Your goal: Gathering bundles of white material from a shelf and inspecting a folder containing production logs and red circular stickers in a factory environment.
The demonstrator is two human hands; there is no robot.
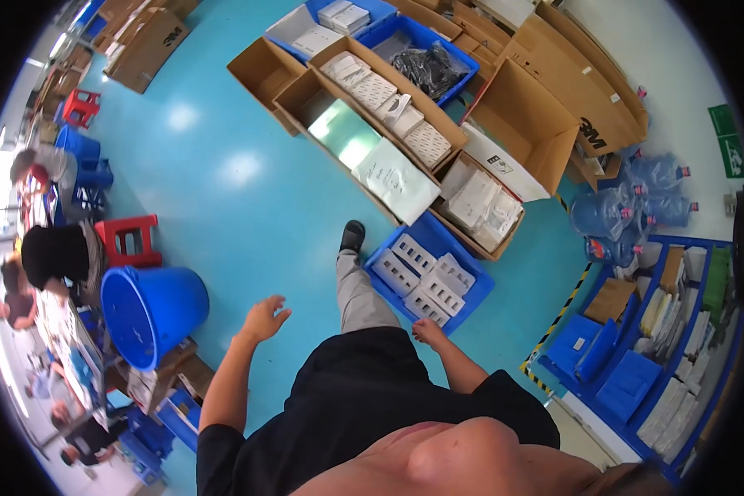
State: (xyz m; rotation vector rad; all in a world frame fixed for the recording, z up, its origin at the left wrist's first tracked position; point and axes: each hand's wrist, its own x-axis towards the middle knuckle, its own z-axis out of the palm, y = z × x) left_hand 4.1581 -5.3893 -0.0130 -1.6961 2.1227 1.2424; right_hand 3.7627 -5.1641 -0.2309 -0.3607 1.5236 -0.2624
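Note:
My left hand (266,319) hangs over the bare blue floor with nothing in it, its thumb and fingers apart. On the other side, my right hand (427,332) is beside the near edge of a blue tray (481,289), loosely bent and with nothing visible in it. Whether it touches the tray rim, I cannot tell. Several white slotted plastic parts (416,252) lie in the tray. One of my legs, in grey trousers with a dark shoe (352,236), is stretched forward to the left of the tray.
Cardboard boxes (293,103) of white parts and wrapped sheets (397,178) stand ahead. Blue crates (459,54) are behind them. Water bottles (603,213) and a blue shelf (628,384) line the right. A blue bin (153,314), red stool (130,240) and seated people are left.

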